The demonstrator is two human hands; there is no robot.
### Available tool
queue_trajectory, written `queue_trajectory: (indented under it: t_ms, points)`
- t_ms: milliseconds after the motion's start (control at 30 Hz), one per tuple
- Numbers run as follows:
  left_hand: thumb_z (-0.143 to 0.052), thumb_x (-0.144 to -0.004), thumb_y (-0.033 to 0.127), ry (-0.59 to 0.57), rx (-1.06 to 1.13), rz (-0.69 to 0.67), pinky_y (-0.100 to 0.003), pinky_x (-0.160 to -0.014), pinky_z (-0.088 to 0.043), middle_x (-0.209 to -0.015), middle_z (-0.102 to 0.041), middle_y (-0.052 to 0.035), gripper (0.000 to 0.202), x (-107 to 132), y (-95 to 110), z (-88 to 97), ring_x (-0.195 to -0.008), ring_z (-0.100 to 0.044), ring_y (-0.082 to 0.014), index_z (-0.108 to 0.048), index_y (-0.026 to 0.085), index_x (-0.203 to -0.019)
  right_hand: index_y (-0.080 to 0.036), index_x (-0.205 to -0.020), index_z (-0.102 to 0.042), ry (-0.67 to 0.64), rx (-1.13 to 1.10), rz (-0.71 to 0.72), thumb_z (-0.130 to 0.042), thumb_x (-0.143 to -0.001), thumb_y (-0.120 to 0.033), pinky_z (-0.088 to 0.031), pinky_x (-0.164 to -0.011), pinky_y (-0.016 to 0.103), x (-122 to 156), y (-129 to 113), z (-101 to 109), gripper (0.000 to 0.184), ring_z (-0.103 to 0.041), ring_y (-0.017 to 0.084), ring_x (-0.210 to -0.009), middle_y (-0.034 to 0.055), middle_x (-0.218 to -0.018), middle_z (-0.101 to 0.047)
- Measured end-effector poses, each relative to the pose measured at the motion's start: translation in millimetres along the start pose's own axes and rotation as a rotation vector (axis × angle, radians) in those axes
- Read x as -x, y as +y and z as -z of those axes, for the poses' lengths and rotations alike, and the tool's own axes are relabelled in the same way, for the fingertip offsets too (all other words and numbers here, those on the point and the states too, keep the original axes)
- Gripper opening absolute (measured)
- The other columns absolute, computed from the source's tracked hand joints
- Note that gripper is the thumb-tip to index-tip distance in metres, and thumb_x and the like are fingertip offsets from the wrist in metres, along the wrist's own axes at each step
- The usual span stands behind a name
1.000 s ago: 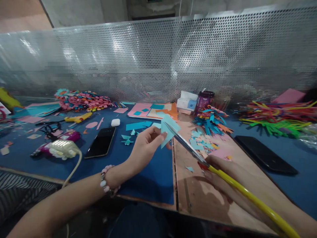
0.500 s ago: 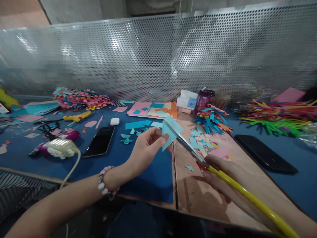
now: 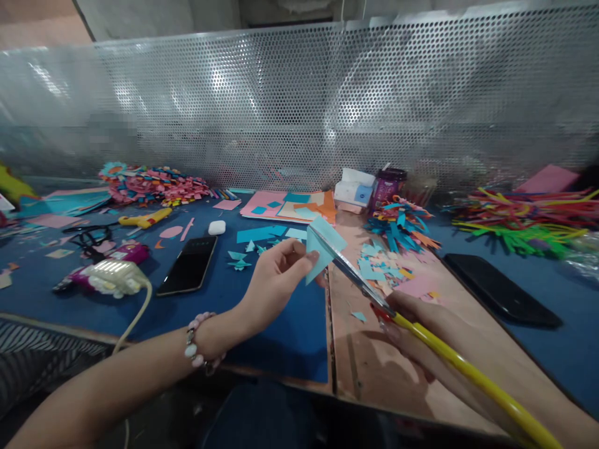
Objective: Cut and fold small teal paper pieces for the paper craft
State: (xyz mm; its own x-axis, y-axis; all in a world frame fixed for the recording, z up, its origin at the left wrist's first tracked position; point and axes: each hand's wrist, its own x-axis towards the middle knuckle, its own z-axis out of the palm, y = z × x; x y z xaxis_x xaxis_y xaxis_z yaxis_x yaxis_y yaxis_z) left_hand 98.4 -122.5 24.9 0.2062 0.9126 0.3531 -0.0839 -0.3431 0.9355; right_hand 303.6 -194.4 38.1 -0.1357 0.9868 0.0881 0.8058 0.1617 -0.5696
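Between the thumb and fingers of my left hand (image 3: 285,271) is a piece of light blue paper (image 3: 333,236), held above the table. My right hand (image 3: 416,330) grips a pair of scissors (image 3: 358,277) with yellow handles. The metal blades lie across the paper, their tips near its upper left corner. My right fingers are partly hidden behind the handles. Small blue cut-paper shapes (image 3: 239,260) lie on the blue mat left of my left hand. Paper scraps (image 3: 377,265) are scattered on the bare wood beyond the scissors.
A phone (image 3: 188,265), a white earbud case (image 3: 216,227) and glue guns (image 3: 112,277) with a cord lie left. Coloured sheets (image 3: 262,202), a tissue pack (image 3: 354,189) and a purple cup (image 3: 389,187) stand further back. At right rests a dark flat object (image 3: 500,289). A perforated metal screen (image 3: 290,106) rises behind.
Almost nothing differs. Both hands, the paper and the scissors keep nearly the same position; the view has shifted very slightly.
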Motion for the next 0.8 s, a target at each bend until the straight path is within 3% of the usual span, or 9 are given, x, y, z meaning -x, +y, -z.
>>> queue_trajectory:
  t_ms: [267, 800]
  points:
    - [-0.056, -0.080, 0.031, -0.039, 0.066, -0.012, -0.030, -0.066, -0.046, -0.056, -0.060, -0.0008, 0.020, 0.1, -0.1, -0.4, -0.059, -0.059, -0.0137, -0.048, 0.019, -0.066, -0.024, -0.071, -0.056, -0.078, -0.036, 0.024, -0.044, -0.079, -0.060, -0.040, -0.045, 0.026, -3.4, 0.7, 4.4, 0.038, -0.051, 0.016, -0.051, 0.0028, -0.057, -0.058]
    - [-0.054, -0.079, 0.027, -0.055, 0.104, -0.008, -0.030, -0.066, -0.046, -0.055, -0.058, 0.0001, 0.018, -0.6, -0.5, 0.3, -0.056, -0.058, -0.0129, -0.048, 0.019, -0.064, -0.021, -0.064, -0.048, -0.053, 0.033, 0.027, -0.045, -0.081, -0.053, -0.029, -0.041, 0.021, -2.0, 2.0, -2.5, 0.037, -0.039, 0.009, -0.043, -0.0021, -0.050, -0.046]
